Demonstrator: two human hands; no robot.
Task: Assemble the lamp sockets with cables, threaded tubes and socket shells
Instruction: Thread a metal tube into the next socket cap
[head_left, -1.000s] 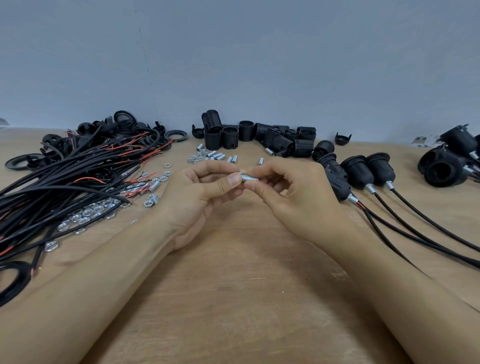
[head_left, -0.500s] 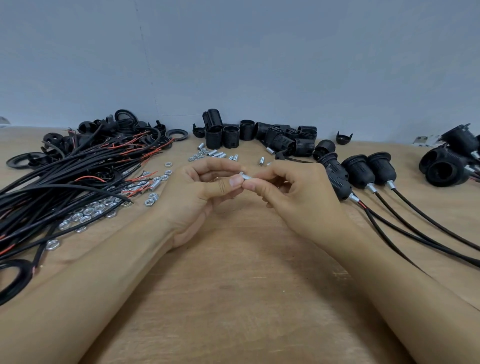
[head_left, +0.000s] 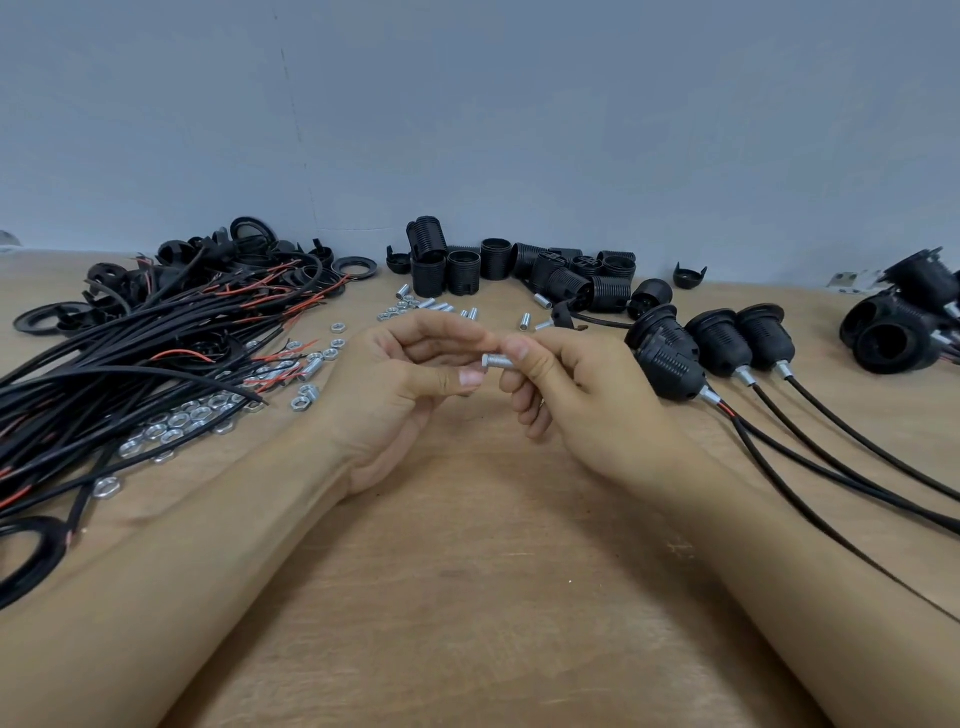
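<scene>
Left thumb has released the threaded tube (head_left: 496, 360); hands have parted slightly.
Right hand (head_left: 582, 395) pinches the short, silver, ribbed tube horizontally above table (head_left: 467, 571) centre; left hand (head_left: 400, 384), at its 9 o'clock, is loosely curled, holding nothing.

Lying level between both hands, pinched at its right end: a short silver threaded tube (head_left: 496, 360). Sprawling tangled at left: black cables (head_left: 135, 353). Standing and tipping at the back: ribbed black socket shells (head_left: 519, 270). Resting at right: assembled sockets (head_left: 711, 348).
</scene>
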